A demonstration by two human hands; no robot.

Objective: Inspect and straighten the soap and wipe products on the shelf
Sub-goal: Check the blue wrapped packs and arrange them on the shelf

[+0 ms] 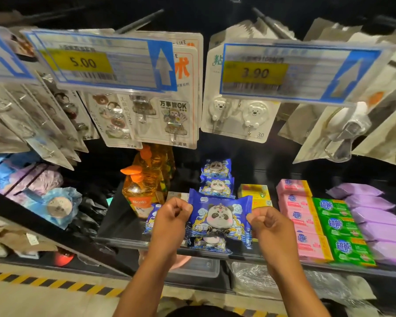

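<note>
This is a shop aisle. Two plastic-sleeved price labels, one reading 5.00 (85, 62) and one 3.90 (255, 73), hang at the front of metal pegs (142, 20) that carry carded adhesive hooks (238, 115) in rows. Below, a dark shelf (114, 216) holds many of the same goods lined front to back: panda-print wipe packs (217, 186), pink soap bars (304, 218), green soap bars (341, 227), purple packs (375, 216) and orange pump bottles (142, 191). Yellow-and-black hazard tape (44, 282) marks the floor beside the unit.

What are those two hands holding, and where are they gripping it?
A blue panda wipe pack. The left hand pinches its left edge, the right hand its right edge.
</note>
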